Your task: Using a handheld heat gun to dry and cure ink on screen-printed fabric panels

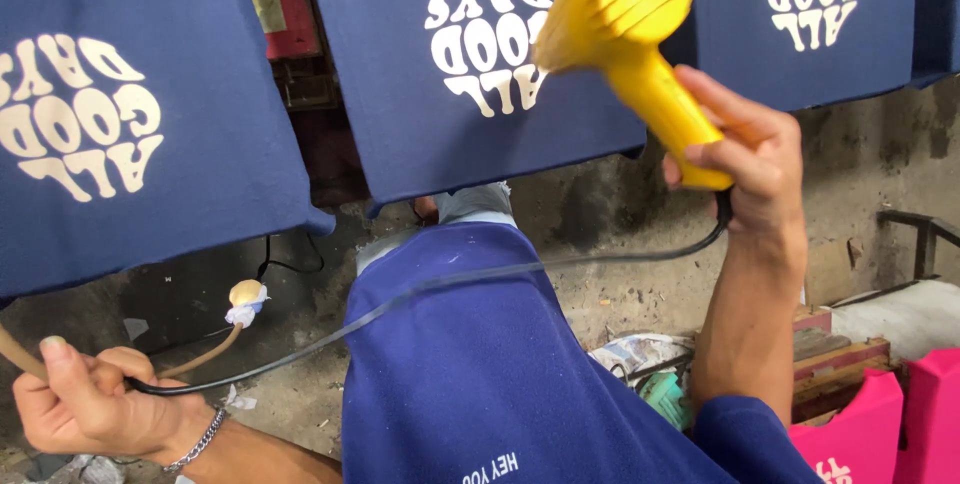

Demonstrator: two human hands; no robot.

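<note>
Over a dusty floor (620,274), right hand (745,159) grips a top-cropped yellow dryer (640,44); left hand (85,399) clasps its cord (420,294).

Pink garments (870,424) and wooden blocks (835,354) on dusty concrete floor (640,284)

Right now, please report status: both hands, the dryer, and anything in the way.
Right hand grips yellow hair dryer, nozzle at printed navy shirt. Left hand holds black cord and a tan stick. Nothing between nozzle and shirt.
</note>
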